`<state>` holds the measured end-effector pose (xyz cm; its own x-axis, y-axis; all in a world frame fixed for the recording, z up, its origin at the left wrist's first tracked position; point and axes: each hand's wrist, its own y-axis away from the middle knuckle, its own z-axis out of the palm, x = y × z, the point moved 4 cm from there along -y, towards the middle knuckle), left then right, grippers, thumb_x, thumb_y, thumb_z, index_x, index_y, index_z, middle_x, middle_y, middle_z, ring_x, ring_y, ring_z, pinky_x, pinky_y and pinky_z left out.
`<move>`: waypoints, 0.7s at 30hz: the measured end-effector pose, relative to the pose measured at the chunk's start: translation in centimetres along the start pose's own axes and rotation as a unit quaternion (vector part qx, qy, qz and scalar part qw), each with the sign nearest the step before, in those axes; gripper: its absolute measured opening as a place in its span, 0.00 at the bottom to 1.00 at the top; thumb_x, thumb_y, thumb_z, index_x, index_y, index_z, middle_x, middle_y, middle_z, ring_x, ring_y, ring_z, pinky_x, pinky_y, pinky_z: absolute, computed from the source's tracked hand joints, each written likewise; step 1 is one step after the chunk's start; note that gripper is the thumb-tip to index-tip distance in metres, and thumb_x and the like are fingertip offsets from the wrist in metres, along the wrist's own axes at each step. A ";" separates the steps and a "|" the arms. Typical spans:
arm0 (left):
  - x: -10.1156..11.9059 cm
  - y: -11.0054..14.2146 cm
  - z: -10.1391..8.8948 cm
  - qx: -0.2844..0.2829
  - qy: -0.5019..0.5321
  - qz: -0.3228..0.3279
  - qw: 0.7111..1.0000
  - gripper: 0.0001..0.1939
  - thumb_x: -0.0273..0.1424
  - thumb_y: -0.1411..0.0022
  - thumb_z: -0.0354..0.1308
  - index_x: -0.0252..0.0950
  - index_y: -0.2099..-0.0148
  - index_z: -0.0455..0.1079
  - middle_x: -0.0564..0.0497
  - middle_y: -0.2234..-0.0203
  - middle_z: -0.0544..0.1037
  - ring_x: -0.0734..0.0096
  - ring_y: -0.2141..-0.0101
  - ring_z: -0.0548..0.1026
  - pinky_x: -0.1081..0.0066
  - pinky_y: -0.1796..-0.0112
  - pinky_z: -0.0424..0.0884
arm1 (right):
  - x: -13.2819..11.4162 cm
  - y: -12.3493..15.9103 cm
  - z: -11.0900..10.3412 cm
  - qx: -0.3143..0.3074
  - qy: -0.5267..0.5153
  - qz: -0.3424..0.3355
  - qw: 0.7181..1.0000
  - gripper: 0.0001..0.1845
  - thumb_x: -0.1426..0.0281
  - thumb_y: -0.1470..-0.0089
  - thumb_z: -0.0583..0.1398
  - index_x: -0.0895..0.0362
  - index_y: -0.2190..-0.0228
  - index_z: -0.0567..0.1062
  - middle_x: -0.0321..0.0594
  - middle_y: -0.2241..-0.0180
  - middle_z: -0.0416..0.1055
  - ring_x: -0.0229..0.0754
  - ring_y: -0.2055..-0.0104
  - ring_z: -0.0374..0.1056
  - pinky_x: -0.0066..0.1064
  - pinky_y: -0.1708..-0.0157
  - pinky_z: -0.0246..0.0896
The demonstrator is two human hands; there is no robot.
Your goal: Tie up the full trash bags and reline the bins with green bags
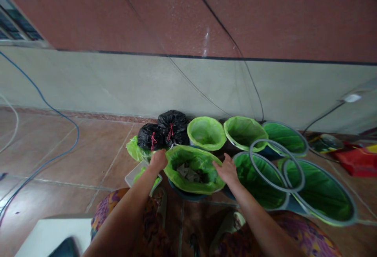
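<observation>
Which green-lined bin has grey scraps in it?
The bin between the left hand and the right hand; only there do grey scraps show.

Both bare forearms extend forward and inward toward the far edge of the floor (106,151), between the knees. The left hand (159,160) is rounded, knuckles up, its fingertips hidden; its wrist continues the forearm's slant. The right hand (229,169) shows its back, one digit stretched inward, another pointing forward, with a gap between them. The hands are apart.
</observation>
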<state>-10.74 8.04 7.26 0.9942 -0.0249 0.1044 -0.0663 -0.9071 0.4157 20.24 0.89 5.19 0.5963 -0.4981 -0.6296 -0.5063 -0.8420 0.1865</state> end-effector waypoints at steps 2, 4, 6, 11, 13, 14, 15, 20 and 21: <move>-0.3 0.0 -0.3 0.011 0.008 -0.006 1.000 0.22 0.20 0.41 0.48 0.31 0.46 0.70 0.39 0.51 0.77 0.61 0.48 0.74 0.69 0.49 0.68 | 1.1 0.1 0.5 -0.026 0.067 -0.002 0.997 0.40 0.61 0.54 0.65 0.66 0.43 0.65 0.63 0.45 0.66 0.59 0.41 0.62 0.43 0.48 0.60; -0.5 0.2 -0.6 0.017 0.017 -0.014 1.000 0.21 0.20 0.42 0.48 0.32 0.49 0.72 0.39 0.52 0.77 0.61 0.48 0.74 0.70 0.49 0.68 | 1.9 0.2 1.2 -0.095 0.113 -0.016 0.989 0.28 0.65 0.52 0.63 0.65 0.50 0.72 0.59 0.52 0.73 0.55 0.47 0.69 0.37 0.54 0.62; -0.6 0.2 -1.0 0.016 0.026 -0.023 0.999 0.19 0.19 0.42 0.48 0.30 0.52 0.74 0.38 0.54 0.79 0.60 0.50 0.75 0.70 0.52 0.69 | 2.1 0.2 1.5 -0.150 0.152 -0.038 0.976 0.12 0.69 0.49 0.59 0.61 0.63 0.78 0.52 0.62 0.77 0.50 0.55 0.73 0.33 0.59 0.62; -1.2 -0.1 -1.7 0.040 0.104 -0.052 0.992 0.15 0.22 0.42 0.51 0.33 0.58 0.78 0.43 0.61 0.81 0.63 0.57 0.78 0.74 0.60 0.71 | 0.9 -0.8 -0.4 -0.050 0.054 -0.047 0.996 0.16 0.68 0.45 0.52 0.56 0.65 0.79 0.43 0.67 0.78 0.45 0.63 0.73 0.29 0.66 0.62; -1.5 -0.3 -1.7 0.057 0.204 -0.084 0.974 0.14 0.24 0.42 0.52 0.34 0.58 0.78 0.44 0.64 0.82 0.66 0.61 0.79 0.75 0.64 0.72 | 0.6 -1.1 -1.0 -0.008 -0.048 -0.037 0.998 0.18 0.66 0.45 0.52 0.55 0.61 0.79 0.41 0.67 0.79 0.44 0.66 0.73 0.29 0.67 0.63; -1.7 -0.3 -1.6 0.062 0.261 -0.104 0.958 0.15 0.24 0.41 0.51 0.33 0.57 0.77 0.45 0.65 0.82 0.67 0.63 0.79 0.76 0.66 0.72 | 0.7 -1.2 -1.1 0.004 -0.091 -0.029 0.995 0.19 0.65 0.46 0.52 0.55 0.60 0.79 0.41 0.67 0.79 0.45 0.67 0.73 0.29 0.68 0.63; -1.8 -0.4 -1.5 0.064 0.314 -0.125 0.939 0.16 0.24 0.41 0.50 0.32 0.56 0.77 0.45 0.66 0.82 0.68 0.66 0.79 0.76 0.68 0.72 | 0.8 -1.2 -1.1 0.011 -0.124 -0.017 0.992 0.19 0.64 0.47 0.53 0.56 0.60 0.79 0.41 0.69 0.78 0.45 0.68 0.72 0.30 0.69 0.63; -2.6 -0.5 -1.8 0.083 0.424 -0.188 0.882 0.21 0.21 0.40 0.44 0.30 0.49 0.73 0.41 0.63 0.81 0.71 0.68 0.79 0.76 0.71 0.74 | 1.9 -1.3 -0.4 0.050 -0.277 0.067 0.957 0.21 0.64 0.52 0.54 0.60 0.61 0.78 0.41 0.75 0.76 0.42 0.77 0.68 0.30 0.78 0.63; -2.9 -0.5 -2.1 0.091 0.409 -0.189 0.888 0.21 0.22 0.40 0.45 0.30 0.49 0.73 0.40 0.62 0.81 0.70 0.67 0.79 0.76 0.71 0.74 | 2.1 -1.4 -0.5 0.066 -0.307 0.075 0.947 0.21 0.64 0.53 0.55 0.61 0.60 0.78 0.40 0.75 0.75 0.41 0.78 0.67 0.29 0.79 0.63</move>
<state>-13.72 9.46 8.68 0.5440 0.5421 0.6405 0.3478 -0.8403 0.4158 22.54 0.95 4.02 0.0585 -0.3619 -0.9304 -0.6535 -0.7184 0.2384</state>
